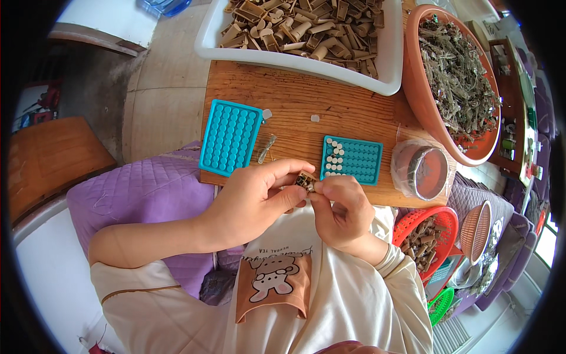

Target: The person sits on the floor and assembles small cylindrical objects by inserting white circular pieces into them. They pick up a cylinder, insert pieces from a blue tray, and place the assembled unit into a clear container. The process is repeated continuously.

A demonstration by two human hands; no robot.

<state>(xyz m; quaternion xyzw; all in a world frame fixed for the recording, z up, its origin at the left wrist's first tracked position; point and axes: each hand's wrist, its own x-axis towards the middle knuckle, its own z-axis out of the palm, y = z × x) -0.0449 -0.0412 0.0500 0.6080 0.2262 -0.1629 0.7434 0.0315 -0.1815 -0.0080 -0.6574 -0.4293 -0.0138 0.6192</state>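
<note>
My left hand (250, 197) holds a small brown open-sided piece (305, 179) with dark and light parts inside, near the table's front edge. The fingers of my right hand (345, 215) are pinched together at the piece's right end; anything small between them is hidden. Just beyond my right hand lies a teal tray (364, 160) of round wells, with small white discs in its left columns. Left of my hands is a second teal tray (229, 141) with rows of round wells and no white discs. A small clear, slender object (267, 149) lies between the trays.
A white bin (300, 65) of brown half-tube pieces (306, 29) occupies the wooden table's (283, 100) far side. At right stand an orange basin (414, 97) heaped with clear-and-dark pieces and a plastic-lined round container (427, 172). Below them is a red basket (453, 227) holding brown pieces.
</note>
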